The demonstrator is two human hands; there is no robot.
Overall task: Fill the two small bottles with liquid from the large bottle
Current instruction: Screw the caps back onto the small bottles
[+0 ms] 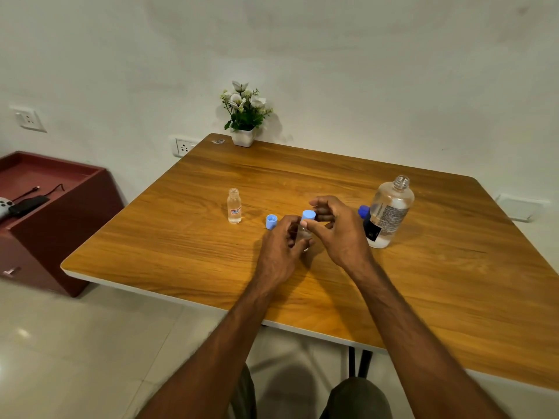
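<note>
At the middle of the wooden table [423, 282], my left hand [279, 252] grips a small clear bottle [305, 234], mostly hidden by my fingers. On its top sits a light blue cap [308, 215], pinched by my right hand [338, 231]. A second small bottle [234, 206] stands uncapped to the left, clear liquid filling most of it. Its light blue cap [271, 221] lies on the table between the two small bottles. The large clear bottle [388, 211] stands open to the right, partly full, with its dark blue cap [364, 211] beside it.
A white pot of artificial flowers [244, 116] stands at the table's far edge against the wall. A dark red cabinet [45, 225] with cables and a controller on top is to the left. Tiled floor lies below the near table edge.
</note>
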